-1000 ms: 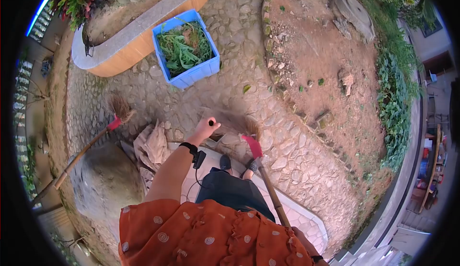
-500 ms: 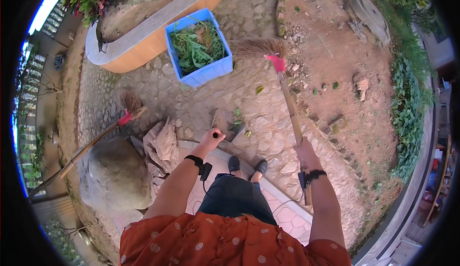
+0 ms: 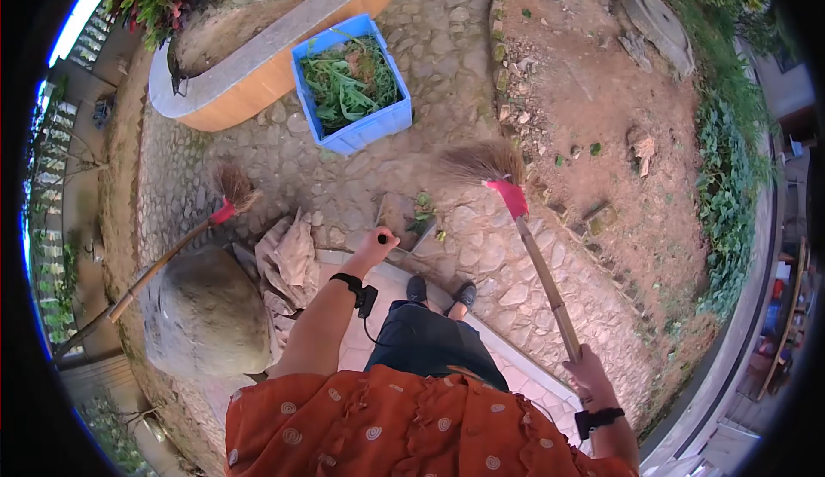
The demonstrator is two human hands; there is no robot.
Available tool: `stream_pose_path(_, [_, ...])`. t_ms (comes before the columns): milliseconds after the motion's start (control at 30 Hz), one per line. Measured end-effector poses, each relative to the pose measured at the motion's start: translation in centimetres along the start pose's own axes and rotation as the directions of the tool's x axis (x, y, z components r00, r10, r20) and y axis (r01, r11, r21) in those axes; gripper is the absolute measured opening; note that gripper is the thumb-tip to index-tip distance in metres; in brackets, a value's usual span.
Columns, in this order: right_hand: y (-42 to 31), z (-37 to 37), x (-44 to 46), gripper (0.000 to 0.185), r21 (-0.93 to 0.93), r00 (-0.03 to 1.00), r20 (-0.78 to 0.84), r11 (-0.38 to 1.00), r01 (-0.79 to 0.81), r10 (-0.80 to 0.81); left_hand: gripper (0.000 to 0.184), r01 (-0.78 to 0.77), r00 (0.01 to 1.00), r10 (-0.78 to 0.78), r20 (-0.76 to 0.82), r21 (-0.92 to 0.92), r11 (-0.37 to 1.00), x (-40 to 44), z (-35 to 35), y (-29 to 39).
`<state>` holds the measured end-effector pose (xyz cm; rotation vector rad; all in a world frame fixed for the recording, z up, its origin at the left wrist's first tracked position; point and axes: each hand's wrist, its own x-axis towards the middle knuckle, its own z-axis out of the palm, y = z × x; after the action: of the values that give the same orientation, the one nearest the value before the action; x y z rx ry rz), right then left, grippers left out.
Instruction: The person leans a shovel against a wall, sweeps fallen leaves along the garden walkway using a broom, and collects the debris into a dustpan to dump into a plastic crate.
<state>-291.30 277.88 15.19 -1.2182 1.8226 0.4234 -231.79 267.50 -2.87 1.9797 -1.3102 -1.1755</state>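
Observation:
My right hand (image 3: 587, 372) is wrapped round the bamboo handle of a broom (image 3: 546, 275), low at the right. Its brush head, bound with pink-red material, rests on the stone paving ahead of me and is slightly blurred. My left hand (image 3: 375, 245) grips a dark tube-like handle seen end-on, apparently that of a dustpan (image 3: 397, 210) on the paving just beyond. Green leaves (image 3: 422, 207) lie at the dustpan; whether in or beside it, I cannot tell. The dustpan is partly hidden behind the hand.
A blue crate (image 3: 365, 131) of cut weeds stands ahead, beside a curved low wall (image 3: 258, 77). At left, a second broom (image 3: 172, 249) leans by a large boulder (image 3: 206, 314) and crumpled sacking (image 3: 288, 258). Bare soil (image 3: 593, 90) with rubble borders the path at right.
The broom head has swept back toward me, and my right hand has moved down and right, closer to my body. My left hand has stayed nearly in place.

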Motion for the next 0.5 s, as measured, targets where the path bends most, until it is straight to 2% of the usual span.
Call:
stream_pose_path(33, [-0.6,0.6,-1.0,0.043,0.211,0.994,0.083,0.973,-0.091,0.075,0.026,-0.004,1.000,0.004,0.003,0.000,1.000,0.1,-0.2,0.4])
stream_pose_path(100, [-2.3,3.1,-0.7,0.033,0.426,0.990,0.122,0.896,-0.122,0.077,0.027,0.050,0.997,-0.048,0.064,-0.022,0.999,0.2,-0.8,1.0])
stream_pose_path(167, [-3.7,6.1,1.6,0.039,0.569,0.974,0.210,0.800,-0.192,0.084,0.027,0.042,0.996,-0.042,0.078,0.005,0.999,0.9,-1.0,1.0])
stream_pose_path(267, [-3.4,10.9,3.3,0.046,0.448,0.967,0.243,0.874,-0.187,0.082,0.028,0.014,0.994,-0.019,0.109,0.046,0.999,1.6,-0.9,2.1])
stream_pose_path(300, [-2.9,12.5,2.7,0.047,0.433,0.956,0.281,0.877,-0.206,0.086,0.028,-0.005,0.992,-0.001,0.126,0.054,0.999,1.8,-1.0,2.5])
stream_pose_path(367, [-3.5,13.1,-0.6,0.043,0.290,0.946,0.313,0.940,-0.181,0.086,0.029,-0.033,0.992,0.028,0.120,0.046,0.998,3.2,-0.2,1.6])
stream_pose_path(400, [-3.6,12.9,-2.4,0.043,0.128,0.951,0.306,0.988,-0.090,0.047,0.030,-0.060,0.993,0.057,0.100,0.027,0.998,3.7,0.4,1.0])
stream_pose_path(433, [-2.6,13.3,-3.5,0.050,0.075,0.938,0.346,0.995,-0.064,0.034,0.030,-0.065,0.992,0.062,0.106,0.022,0.998,3.9,0.4,1.4])
stream_pose_path(500, [2.9,16.9,-3.9,0.056,-0.026,0.953,0.298,0.997,0.068,-0.057,0.030,0.024,0.997,-0.027,0.076,0.032,0.999,4.0,0.1,2.8])
